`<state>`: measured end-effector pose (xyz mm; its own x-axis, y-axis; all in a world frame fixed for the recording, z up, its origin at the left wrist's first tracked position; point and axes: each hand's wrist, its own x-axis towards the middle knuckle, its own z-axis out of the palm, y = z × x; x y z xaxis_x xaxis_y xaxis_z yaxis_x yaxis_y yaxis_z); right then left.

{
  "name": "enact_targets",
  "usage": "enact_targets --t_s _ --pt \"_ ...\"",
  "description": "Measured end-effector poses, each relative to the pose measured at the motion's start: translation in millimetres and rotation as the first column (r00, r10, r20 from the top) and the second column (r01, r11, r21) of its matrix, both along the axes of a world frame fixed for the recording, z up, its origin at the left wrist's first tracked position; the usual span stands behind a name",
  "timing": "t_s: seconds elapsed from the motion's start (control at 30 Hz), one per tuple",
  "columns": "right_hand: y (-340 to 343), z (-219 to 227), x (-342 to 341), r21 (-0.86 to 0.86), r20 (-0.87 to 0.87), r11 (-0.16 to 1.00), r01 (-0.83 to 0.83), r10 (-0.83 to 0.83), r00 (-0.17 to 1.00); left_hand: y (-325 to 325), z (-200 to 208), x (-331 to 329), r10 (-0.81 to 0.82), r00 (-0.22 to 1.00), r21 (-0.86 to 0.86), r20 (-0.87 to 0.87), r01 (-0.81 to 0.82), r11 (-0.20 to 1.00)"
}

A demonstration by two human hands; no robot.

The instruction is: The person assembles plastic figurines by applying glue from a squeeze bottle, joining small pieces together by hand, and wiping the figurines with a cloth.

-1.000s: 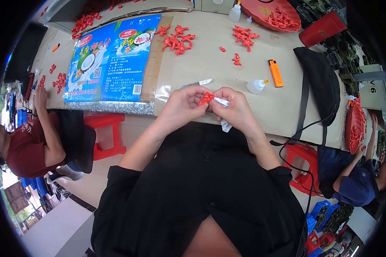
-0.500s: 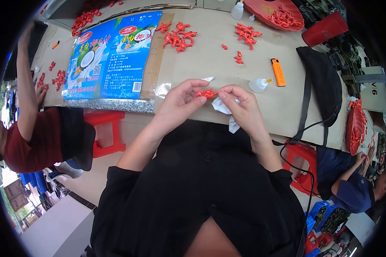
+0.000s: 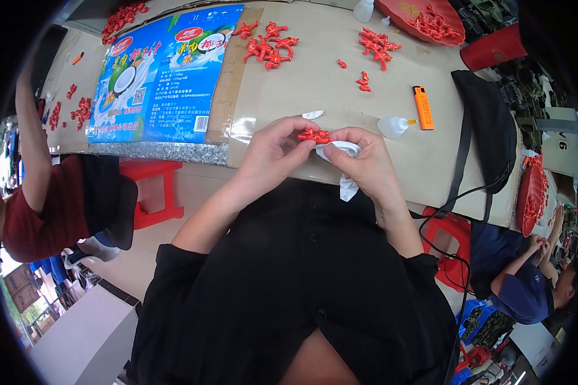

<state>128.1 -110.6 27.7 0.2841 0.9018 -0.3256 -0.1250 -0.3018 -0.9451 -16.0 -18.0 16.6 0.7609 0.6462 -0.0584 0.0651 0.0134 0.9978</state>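
Just over the near table edge, my left hand [image 3: 275,153] pinches a small glossy red figure [image 3: 315,136] between thumb and fingers. My right hand [image 3: 369,158] is closed on a crumpled white tissue [image 3: 348,187], its fingertips at the figure's right end. Part of the tissue lies under the figure and part hangs below the right hand. Fingers cover some of the figure, so its full shape is hidden. A white object with a pointed tip [image 3: 313,115] lies just beyond my left fingers.
Beyond my hands are red figure clusters [image 3: 270,51], a squeeze bottle [image 3: 393,126], an orange lighter [image 3: 422,108] and a red tray [image 3: 453,33]. A black bag [image 3: 488,128] lies right, its strap over the edge. A printed blue cardboard sheet [image 3: 154,83] lies left. People sit at both sides.
My right fingers have come closer to the left hand, and the tissue has risen against the red figure. The view has shifted slightly.
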Motion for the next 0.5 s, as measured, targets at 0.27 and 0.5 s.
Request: enact_targets --t_s 0.27,0.5 --pt "10 -6 0 -0.020 0.037 0.999 0.028 -0.028 0.999 11 -8 3 0.012 1.000 0.104 0.002 -0.012 0.995" --pt "3 -24 0 -0.009 0.341 0.999 0.031 -0.026 0.940 2 -23 3 0.036 0.999 0.241 -0.020 -0.030 0.970"
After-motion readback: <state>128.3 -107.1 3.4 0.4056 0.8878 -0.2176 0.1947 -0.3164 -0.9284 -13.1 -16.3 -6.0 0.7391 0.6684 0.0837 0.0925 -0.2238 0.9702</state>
